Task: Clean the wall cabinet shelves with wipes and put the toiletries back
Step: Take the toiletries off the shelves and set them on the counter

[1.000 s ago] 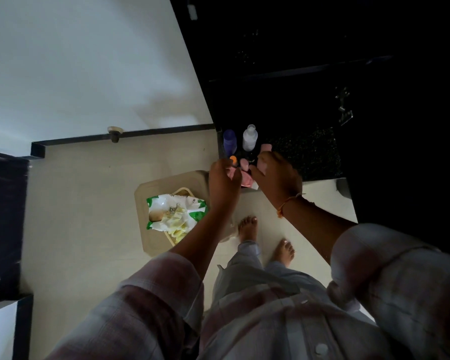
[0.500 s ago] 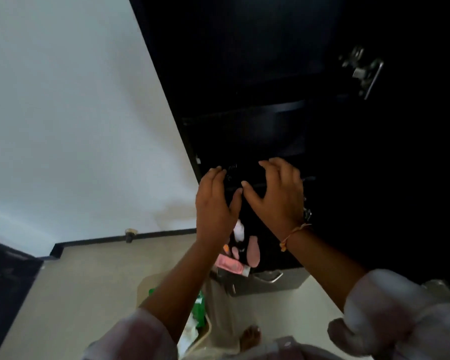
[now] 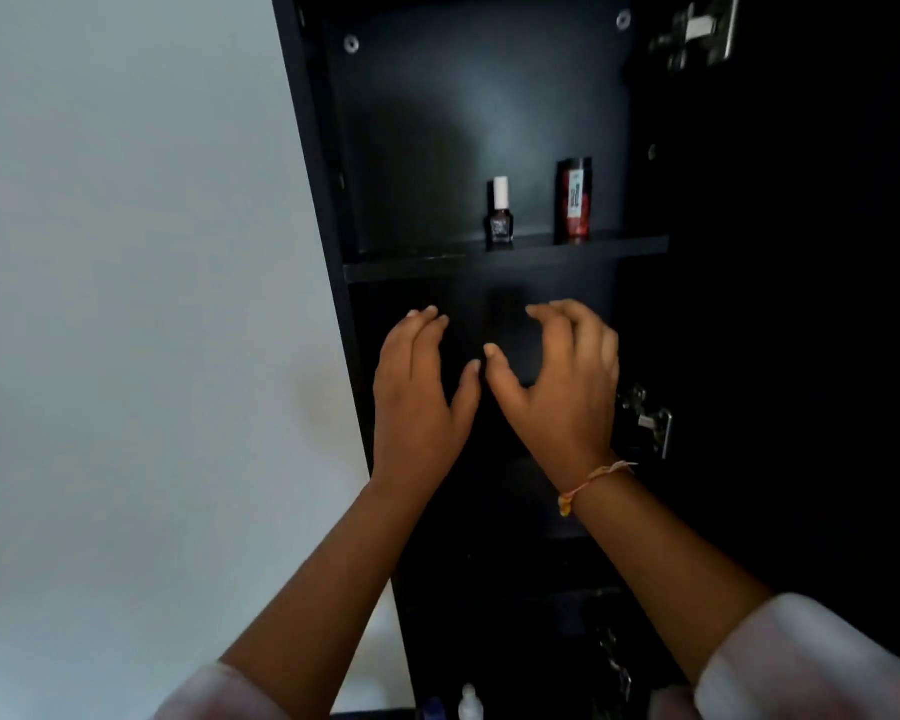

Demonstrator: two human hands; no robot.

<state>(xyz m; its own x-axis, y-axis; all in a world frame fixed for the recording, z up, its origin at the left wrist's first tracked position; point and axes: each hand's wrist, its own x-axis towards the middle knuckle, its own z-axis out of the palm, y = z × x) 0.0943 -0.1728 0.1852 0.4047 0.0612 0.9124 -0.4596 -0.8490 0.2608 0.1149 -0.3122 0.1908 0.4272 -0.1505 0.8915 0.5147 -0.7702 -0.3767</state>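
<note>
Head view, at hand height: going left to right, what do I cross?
white wall → left hand → right hand → door hinge

Colours at the open cabinet (image 3: 489, 122)
Cabinet was black; wall (image 3: 126, 252) pale grey; nail polish bottle (image 3: 499, 226) dark, white-capped; canister (image 3: 574, 200) red and black; wrist thread (image 3: 588, 483) orange.

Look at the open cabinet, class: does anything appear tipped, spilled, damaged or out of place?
Nothing stands out. The nail polish bottle and the red canister stand upright and apart on the shelf. The left hand and right hand hover empty before the compartment below, which is too dark to judge.
</note>
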